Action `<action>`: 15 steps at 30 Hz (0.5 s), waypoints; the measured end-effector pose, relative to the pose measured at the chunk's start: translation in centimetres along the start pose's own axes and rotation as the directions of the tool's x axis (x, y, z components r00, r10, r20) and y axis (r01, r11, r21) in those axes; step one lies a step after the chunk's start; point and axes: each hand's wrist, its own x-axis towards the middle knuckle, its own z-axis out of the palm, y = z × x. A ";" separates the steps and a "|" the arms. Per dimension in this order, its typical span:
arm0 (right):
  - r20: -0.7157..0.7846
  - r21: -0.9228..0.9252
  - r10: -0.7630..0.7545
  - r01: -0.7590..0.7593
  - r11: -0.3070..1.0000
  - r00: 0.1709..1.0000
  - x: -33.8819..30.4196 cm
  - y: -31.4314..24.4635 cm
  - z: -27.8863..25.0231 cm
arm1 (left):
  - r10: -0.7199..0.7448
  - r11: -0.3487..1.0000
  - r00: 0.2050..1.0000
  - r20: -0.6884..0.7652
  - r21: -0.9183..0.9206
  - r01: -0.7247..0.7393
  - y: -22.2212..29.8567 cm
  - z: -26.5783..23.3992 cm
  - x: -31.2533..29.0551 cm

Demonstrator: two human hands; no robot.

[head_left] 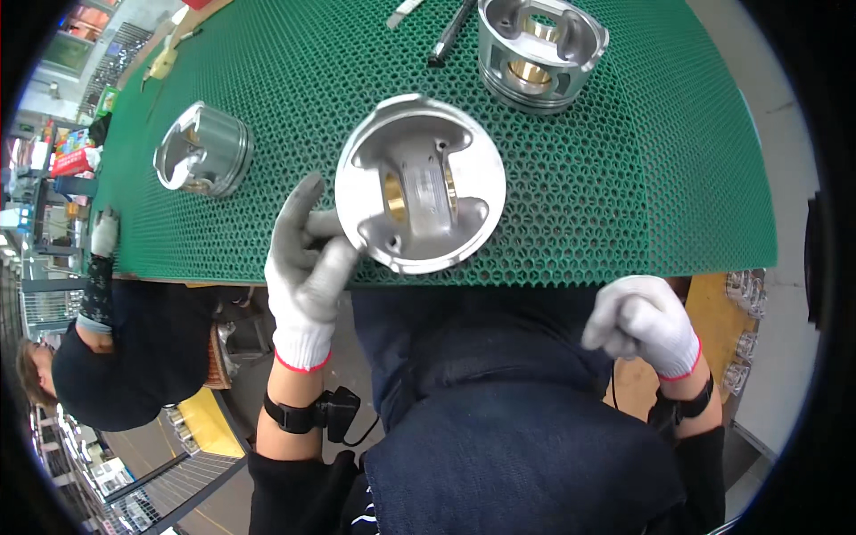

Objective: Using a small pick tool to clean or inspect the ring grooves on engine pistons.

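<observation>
Handling looks unfinished: piston point(421, 185) open-side-up by near edge of mat point(571, 205); left hand point(301, 259) at rim, fingers spread; right hand point(644, 321) curled, contents hidden.

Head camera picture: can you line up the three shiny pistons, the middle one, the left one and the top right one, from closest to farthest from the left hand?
From the left hand:
1. Middle piston: just to its right, right by the fingers.
2. Left piston: up and to the left, a gap away.
3. Top right piston: far up and to the right.
</observation>
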 end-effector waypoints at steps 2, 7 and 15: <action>-0.076 0.035 -0.004 0.007 0.999 0.997 -1.0 0.3 -0.1 | 0.242 0.952 0.963 0.116 0.162 -0.259 -1.2 -0.5 3.3; -0.128 -0.094 -0.065 0.053 0.994 0.990 1.6 -3.2 1.6 | 0.558 0.542 0.659 0.504 0.380 -0.750 3.9 3.4 8.0; -0.273 -0.262 -0.257 0.185 0.947 0.927 4.4 -4.8 1.0 | 0.501 0.010 0.512 0.698 0.587 -0.809 8.7 10.1 2.6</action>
